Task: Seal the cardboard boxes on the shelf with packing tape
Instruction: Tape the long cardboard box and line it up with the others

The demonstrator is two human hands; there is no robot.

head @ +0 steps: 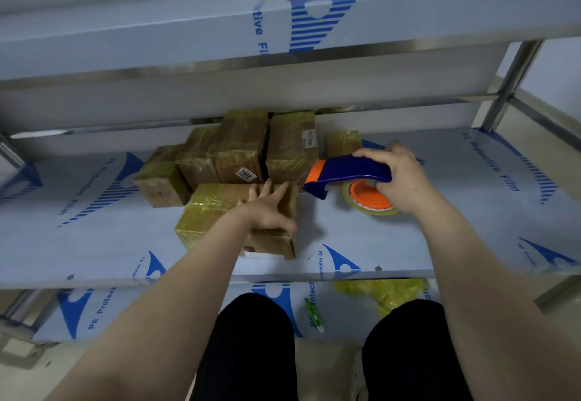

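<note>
Black-trousered knees sat closest, with both bare forearms stretched out over them to the film-covered steel shelf. On it, the left hand lay on the front brown cardboard box, fingers spread straight across its top, pinning it rather than gripping. The right hand was wrapped tight round the handle of the blue-and-orange tape dispenser, just right of that box with its nose aimed at it; whether its yellowish tape roll touched the shelf, I could not tell. Behind, the huddle of rear cardboard boxes and a small separate cardboard box all shone with glossy tape, so those looked finished. The front box gleamed on its left part, yet its right end and near face looked like bare card, so that stretch seemed left to do. Down on the lower shelf lay a green utility knife and a crumpled yellow wad.
</note>
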